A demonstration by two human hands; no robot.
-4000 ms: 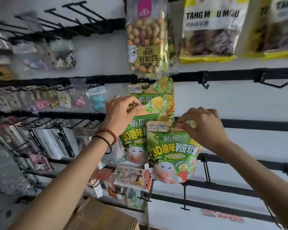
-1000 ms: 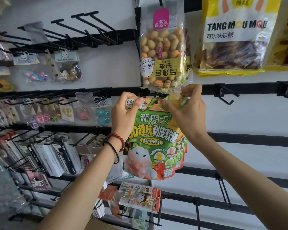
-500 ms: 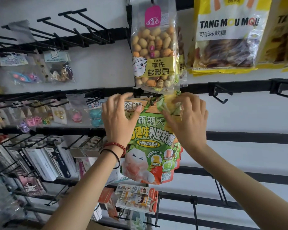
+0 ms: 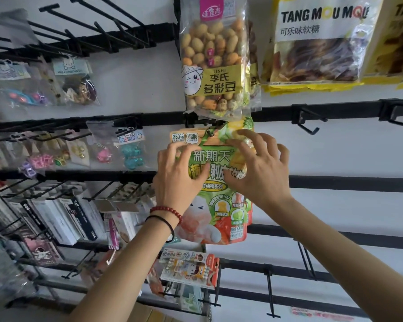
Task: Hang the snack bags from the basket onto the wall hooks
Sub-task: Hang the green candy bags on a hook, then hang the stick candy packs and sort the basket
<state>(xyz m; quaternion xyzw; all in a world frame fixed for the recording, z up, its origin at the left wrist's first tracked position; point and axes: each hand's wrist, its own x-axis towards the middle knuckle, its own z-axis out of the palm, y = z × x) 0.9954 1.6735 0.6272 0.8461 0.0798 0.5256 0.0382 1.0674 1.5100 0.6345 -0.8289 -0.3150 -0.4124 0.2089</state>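
Both left hand (image 4: 177, 175) & right hand (image 4: 261, 177) press, fingers released, on the glossy green plastic snack bag (image 4: 221, 212). I'd say that squares it on its black metal hook (image 4: 210, 133).

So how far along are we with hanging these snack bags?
Done: the green snack bag hangs on its hook, with more behind it. In hand: left hand and right hand rest open on its front. Left: unclear, basket out of view; an empty hook stands at right.
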